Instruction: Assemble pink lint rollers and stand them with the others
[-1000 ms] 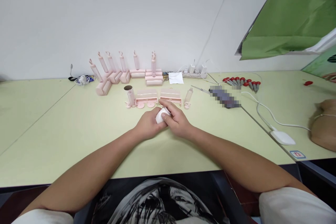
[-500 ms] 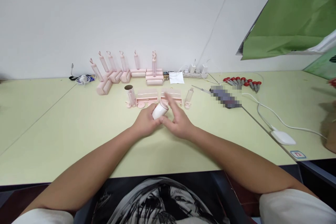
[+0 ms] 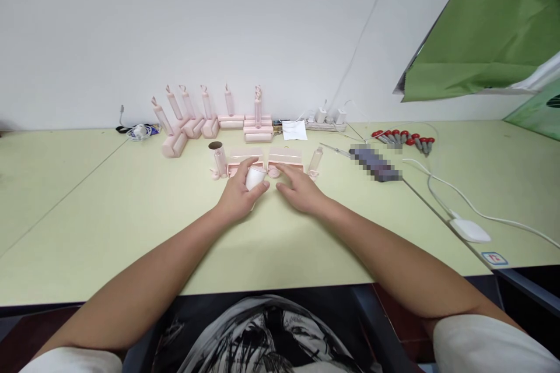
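My left hand (image 3: 237,195) grips a white lint-roller roll (image 3: 256,177), holding it tilted above the table. To its right, my right hand (image 3: 300,187) is open, its thumb apart from the fingers. Its fingertips reach to a small pink round piece (image 3: 273,172) at the front of an open pink case (image 3: 285,155); whether they touch it I cannot tell. Behind my left hand lies a second open pink case (image 3: 245,155), partly hidden by the fingers. A clear pink handle (image 3: 221,162) stands to the left of the cases, and another clear handle (image 3: 315,159) to the right.
Several pink lint rollers (image 3: 175,143) with upright handles line the wall. A brown-ended roll (image 3: 215,145) stands at left. Rightward are a pixelated dark object (image 3: 375,163), red-capped grey pieces (image 3: 396,136) and a white charger (image 3: 470,229) with cable. A power strip (image 3: 326,125) lies behind.
My left hand has moved slightly left with the white roll. My right hand has come away from the roll, lowering its fingers toward the right-hand pink case.
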Action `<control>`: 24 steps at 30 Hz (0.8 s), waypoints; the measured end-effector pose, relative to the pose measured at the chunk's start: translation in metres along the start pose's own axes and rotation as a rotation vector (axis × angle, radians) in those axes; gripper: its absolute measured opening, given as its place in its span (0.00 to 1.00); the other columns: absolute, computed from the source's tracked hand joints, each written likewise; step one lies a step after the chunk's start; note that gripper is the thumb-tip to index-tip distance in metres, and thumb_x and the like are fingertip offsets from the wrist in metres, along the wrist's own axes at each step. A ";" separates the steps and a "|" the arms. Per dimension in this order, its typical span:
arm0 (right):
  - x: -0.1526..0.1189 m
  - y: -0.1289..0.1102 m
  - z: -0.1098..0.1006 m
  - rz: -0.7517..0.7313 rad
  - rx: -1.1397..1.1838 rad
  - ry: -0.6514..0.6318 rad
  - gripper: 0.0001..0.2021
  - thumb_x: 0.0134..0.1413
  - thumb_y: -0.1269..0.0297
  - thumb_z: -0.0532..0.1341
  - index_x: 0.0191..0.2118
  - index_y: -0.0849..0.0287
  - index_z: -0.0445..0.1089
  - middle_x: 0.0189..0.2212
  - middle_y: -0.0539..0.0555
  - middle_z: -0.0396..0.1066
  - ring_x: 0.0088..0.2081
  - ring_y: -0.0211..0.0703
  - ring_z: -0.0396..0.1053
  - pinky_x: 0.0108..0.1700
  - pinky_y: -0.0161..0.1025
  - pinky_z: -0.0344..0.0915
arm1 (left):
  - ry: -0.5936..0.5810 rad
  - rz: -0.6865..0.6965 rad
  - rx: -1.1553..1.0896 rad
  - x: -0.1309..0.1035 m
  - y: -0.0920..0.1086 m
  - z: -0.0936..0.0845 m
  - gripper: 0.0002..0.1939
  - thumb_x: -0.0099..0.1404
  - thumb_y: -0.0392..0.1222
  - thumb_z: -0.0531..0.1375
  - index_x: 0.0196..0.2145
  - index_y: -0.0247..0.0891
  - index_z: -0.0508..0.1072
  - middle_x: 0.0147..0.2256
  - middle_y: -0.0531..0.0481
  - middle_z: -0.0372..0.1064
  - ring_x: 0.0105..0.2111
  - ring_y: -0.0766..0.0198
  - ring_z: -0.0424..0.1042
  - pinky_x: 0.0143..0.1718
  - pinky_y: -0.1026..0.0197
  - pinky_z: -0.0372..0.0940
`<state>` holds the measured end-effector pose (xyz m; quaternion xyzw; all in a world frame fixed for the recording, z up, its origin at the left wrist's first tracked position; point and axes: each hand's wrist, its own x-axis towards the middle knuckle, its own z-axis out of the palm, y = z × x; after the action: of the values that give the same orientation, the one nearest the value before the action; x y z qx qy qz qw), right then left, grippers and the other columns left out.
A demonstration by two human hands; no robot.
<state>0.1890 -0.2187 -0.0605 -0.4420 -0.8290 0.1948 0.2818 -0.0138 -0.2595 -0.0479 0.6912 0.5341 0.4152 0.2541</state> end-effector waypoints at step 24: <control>-0.015 -0.028 -0.037 0.207 -0.440 -0.435 0.30 0.51 0.47 0.66 0.56 0.57 0.67 0.48 0.63 0.67 0.47 0.59 0.68 0.38 0.43 0.62 | -0.010 -0.071 -0.040 0.001 -0.002 0.002 0.27 0.61 0.54 0.62 0.55 0.43 0.64 0.44 0.49 0.70 0.39 0.57 0.70 0.40 0.57 0.64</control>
<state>0.2019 -0.2433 -0.0203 -0.5225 -0.8425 0.1285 -0.0255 -0.0129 -0.2581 -0.0504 0.6686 0.5486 0.4131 0.2854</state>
